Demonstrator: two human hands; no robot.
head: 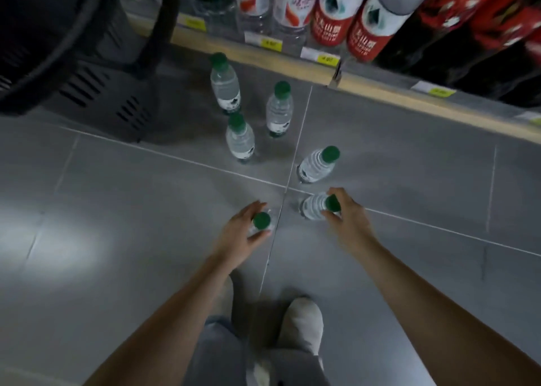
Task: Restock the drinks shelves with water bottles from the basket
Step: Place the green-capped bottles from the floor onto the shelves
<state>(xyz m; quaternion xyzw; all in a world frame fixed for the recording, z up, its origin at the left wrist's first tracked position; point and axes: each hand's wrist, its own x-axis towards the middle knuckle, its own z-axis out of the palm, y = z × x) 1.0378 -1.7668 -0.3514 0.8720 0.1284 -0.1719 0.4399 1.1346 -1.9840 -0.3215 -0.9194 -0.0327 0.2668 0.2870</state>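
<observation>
Several small clear water bottles with green caps stand on the grey tiled floor. My left hand (pixel 244 233) grips one bottle (pixel 261 221) around its neck, seen from straight above. My right hand (pixel 344 214) holds another bottle (pixel 316 207) just under its cap. Further out stand more bottles: one (pixel 317 164) just beyond my right hand, one (pixel 240 138) in the middle, one (pixel 279 110) behind it, and one (pixel 224 84) nearest the shelf. The dark basket (pixel 73 48) sits at the upper left.
The bottom drinks shelf (pixel 380 88) runs across the top with a tan edge and yellow price tags. On it stand large water bottles with red labels (pixel 367 19) and dark red soda packs (pixel 483 22). My shoes (pixel 301 321) are at the bottom centre.
</observation>
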